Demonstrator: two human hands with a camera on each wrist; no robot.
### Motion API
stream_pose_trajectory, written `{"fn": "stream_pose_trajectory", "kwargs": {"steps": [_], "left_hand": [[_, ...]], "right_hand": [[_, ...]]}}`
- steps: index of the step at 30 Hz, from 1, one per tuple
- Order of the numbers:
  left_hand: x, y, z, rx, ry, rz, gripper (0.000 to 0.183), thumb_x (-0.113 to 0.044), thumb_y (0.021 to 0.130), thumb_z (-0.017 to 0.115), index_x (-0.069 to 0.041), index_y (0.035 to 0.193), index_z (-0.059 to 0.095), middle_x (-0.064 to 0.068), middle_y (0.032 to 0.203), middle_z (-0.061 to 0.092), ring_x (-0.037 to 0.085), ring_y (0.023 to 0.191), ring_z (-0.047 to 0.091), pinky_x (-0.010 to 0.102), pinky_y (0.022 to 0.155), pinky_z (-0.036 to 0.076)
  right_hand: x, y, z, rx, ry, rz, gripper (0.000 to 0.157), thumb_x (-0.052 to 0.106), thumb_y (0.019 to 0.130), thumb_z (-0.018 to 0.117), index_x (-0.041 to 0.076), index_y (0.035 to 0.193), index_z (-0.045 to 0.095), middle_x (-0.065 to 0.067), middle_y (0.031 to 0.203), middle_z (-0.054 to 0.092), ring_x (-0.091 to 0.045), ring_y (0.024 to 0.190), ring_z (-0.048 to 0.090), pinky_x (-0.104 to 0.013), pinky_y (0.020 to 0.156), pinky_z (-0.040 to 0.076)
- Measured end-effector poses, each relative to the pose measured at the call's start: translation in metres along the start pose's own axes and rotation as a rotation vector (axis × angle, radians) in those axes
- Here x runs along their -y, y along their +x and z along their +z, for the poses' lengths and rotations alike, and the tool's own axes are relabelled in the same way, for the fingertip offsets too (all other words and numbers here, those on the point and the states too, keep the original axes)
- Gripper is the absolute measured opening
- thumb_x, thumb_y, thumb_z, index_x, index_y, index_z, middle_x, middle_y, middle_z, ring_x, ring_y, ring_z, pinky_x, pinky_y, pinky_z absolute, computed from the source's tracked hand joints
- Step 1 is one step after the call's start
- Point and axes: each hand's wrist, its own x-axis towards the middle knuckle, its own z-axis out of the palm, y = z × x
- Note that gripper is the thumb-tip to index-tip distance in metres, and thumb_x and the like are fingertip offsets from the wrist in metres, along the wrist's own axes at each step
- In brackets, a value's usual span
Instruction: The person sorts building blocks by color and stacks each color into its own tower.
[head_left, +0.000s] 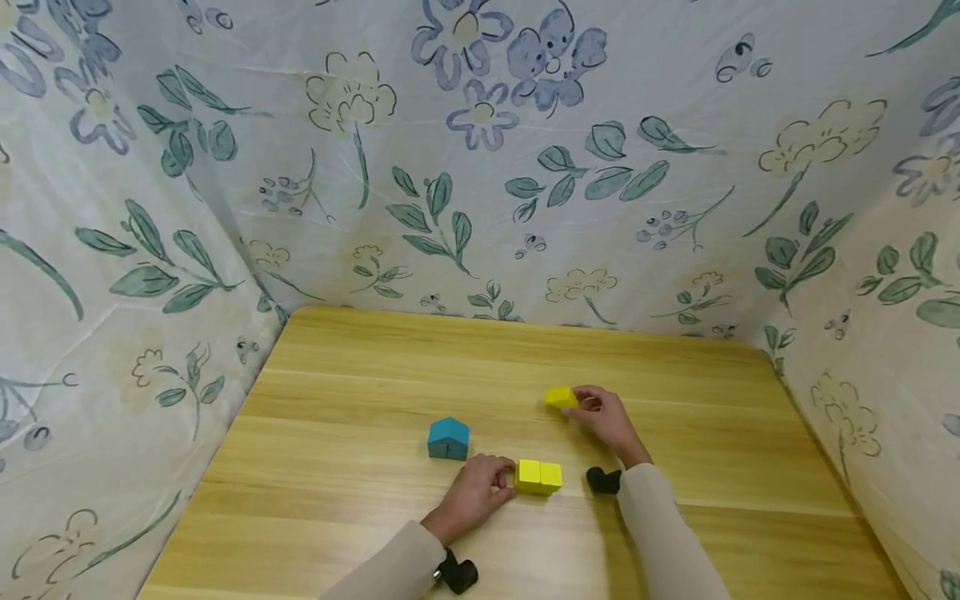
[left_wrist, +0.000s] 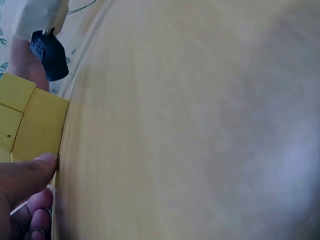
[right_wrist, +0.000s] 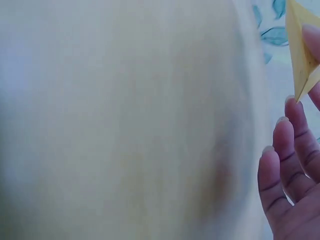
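Note:
Two yellow blocks (head_left: 538, 477) stand side by side on the table in front of me, and more seams show on them in the left wrist view. My left hand (head_left: 472, 493) pinches the left end of this group, its thumb (left_wrist: 35, 175) against the near face. Farther back and to the right, my right hand (head_left: 609, 423) pinches a yellow triangular block (head_left: 559, 397) between thumb and fingers. In the right wrist view this triangular block (right_wrist: 299, 57) shows a pointed edge, and the other fingers are spread below it.
Left of the yellow group stands a blue block shape (head_left: 448, 439) with a peaked top, like a small house. The wooden table (head_left: 360, 358) is bounded behind and at both sides by flowered cloth (head_left: 450, 208). Black wrist cameras (head_left: 459, 573) hang at both sleeves.

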Motion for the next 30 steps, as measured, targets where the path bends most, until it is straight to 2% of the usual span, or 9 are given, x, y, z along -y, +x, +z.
{"fn": "stream_pose_trajectory", "kwargs": {"steps": [4,11,18,22,30], "left_hand": [[-0.001,0.000,0.000,0.008,-0.008,-0.002,0.032,-0.024,0.079,0.070,-0.012,0.108,0.062,-0.015,0.070,0.048,0.001,0.071,0.042,0.020,0.067,0.037],[-0.001,0.001,0.000,0.002,-0.007,-0.001,0.033,-0.024,0.079,0.070,-0.011,0.109,0.063,-0.015,0.071,0.049,0.001,0.071,0.043,0.020,0.067,0.037],[0.000,0.000,0.000,-0.020,-0.006,0.020,0.032,-0.023,0.079,0.071,-0.011,0.107,0.063,-0.015,0.070,0.049,0.001,0.070,0.043,0.020,0.067,0.037],[0.000,0.000,0.000,-0.020,-0.004,0.022,0.032,-0.024,0.079,0.071,-0.011,0.107,0.063,-0.015,0.070,0.049,0.001,0.070,0.043,0.020,0.067,0.037],[-0.001,-0.001,-0.001,-0.007,-0.003,0.013,0.031,-0.025,0.079,0.070,-0.012,0.107,0.062,-0.016,0.070,0.048,0.001,0.071,0.043,0.021,0.069,0.038]], "right_hand": [[0.007,-0.021,-0.001,-0.021,0.022,-0.029,0.045,0.033,0.077,0.071,0.012,0.114,0.059,-0.007,0.110,0.055,-0.023,0.092,0.051,-0.038,0.081,0.043],[0.027,-0.061,0.003,-0.040,0.078,-0.124,0.034,0.021,0.078,0.071,0.010,0.109,0.061,-0.007,0.100,0.057,-0.023,0.089,0.052,-0.033,0.078,0.044],[0.056,-0.100,0.008,-0.062,0.090,-0.248,0.030,0.007,0.077,0.070,0.002,0.105,0.062,-0.009,0.098,0.058,-0.034,0.089,0.052,-0.042,0.079,0.043],[0.062,-0.112,0.012,-0.078,0.054,-0.313,0.029,0.007,0.076,0.072,0.004,0.104,0.062,-0.007,0.098,0.059,-0.032,0.087,0.053,-0.045,0.077,0.042],[0.063,-0.121,0.019,-0.066,0.038,-0.333,0.029,0.009,0.073,0.074,0.008,0.100,0.063,-0.002,0.098,0.061,-0.028,0.086,0.054,-0.043,0.076,0.043]]}}
